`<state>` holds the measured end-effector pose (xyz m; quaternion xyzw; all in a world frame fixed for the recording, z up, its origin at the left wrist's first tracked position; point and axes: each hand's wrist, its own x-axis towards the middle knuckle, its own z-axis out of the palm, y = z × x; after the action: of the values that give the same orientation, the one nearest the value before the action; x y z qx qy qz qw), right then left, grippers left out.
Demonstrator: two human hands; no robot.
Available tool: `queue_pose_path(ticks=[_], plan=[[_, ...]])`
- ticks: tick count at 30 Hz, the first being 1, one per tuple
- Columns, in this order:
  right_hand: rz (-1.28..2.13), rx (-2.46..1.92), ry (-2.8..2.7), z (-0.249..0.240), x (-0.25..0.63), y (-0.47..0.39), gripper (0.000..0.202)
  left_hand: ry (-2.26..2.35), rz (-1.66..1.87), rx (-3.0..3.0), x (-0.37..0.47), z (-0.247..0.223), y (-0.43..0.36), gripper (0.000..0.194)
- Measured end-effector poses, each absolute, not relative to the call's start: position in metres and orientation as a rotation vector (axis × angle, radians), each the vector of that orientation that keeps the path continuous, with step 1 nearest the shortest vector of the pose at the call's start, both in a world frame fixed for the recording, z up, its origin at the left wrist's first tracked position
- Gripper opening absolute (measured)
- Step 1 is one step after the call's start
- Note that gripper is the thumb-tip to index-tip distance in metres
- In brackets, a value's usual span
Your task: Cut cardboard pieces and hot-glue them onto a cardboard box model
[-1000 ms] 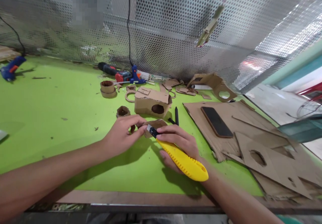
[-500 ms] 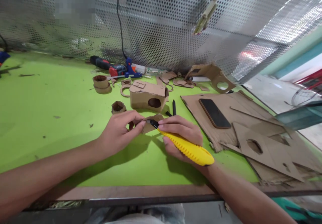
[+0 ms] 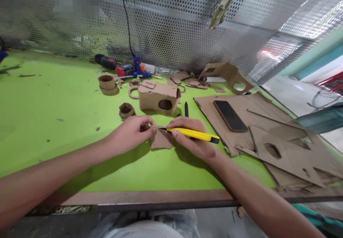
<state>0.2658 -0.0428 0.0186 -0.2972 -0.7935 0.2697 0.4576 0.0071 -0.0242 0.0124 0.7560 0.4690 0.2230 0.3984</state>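
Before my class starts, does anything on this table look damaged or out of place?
A phone lies on the cardboard sheet, odd among cut pieces and near the knife in the right hand. The sheet's near left corner looks ragged, unlike its straighter left edge. No spill shows.

Green tabletop [image 3: 66,102] bears cardboard box [image 3: 151,101], drill [image 3: 114,65], glue gun [image 3: 138,70], cardboard sheets [image 3: 288,152].

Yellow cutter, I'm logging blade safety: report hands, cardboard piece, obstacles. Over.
Right hand gripping yellow cutter, tip at cardboard piece. Left hand pinching that piece's left side. Cardboard box beyond the hands, not between them.
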Motion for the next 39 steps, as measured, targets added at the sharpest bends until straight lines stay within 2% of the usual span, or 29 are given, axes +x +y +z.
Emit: queue_pose_path(ticks=[3, 5, 7, 9, 16, 29, 39], plan=[[0.775, -0.861, -1.922, 0.018, 0.264, -0.046, 0.014, 1.232, 0.571, 2.182, 0.002, 0.013, -0.026, 0.035], [0.830, -0.977, -1.902, 0.021, 0.262, -0.047, 0.017, 1.179, 0.622, 2.424, 0.000, 0.011, -0.028, 0.025], [0.870, -1.063, -1.894, 0.024, 0.261, -0.048, 0.020, 0.997, 0.646, 2.653, 0.000, 0.009, -0.031, 0.021], [0.877, -1.088, -1.891, 0.024, 0.261, -0.047, 0.021, 0.772, 0.639, 2.784, 0.001, 0.007, -0.033, 0.026], [0.720, -1.009, -1.949, 0.016, 0.267, -0.046, 0.018, 0.644, 0.619, 2.743, 0.003, 0.000, -0.033, 0.031], [0.777, -1.021, -1.901, 0.008, 0.272, -0.048, 0.014, 0.667, 0.592, 2.746, 0.001, 0.003, -0.030, 0.032], [0.660, -1.129, -1.946, 0.022, 0.273, -0.046, 0.026, 0.719, 0.507, 2.751, 0.001, 0.006, -0.032, 0.036]])
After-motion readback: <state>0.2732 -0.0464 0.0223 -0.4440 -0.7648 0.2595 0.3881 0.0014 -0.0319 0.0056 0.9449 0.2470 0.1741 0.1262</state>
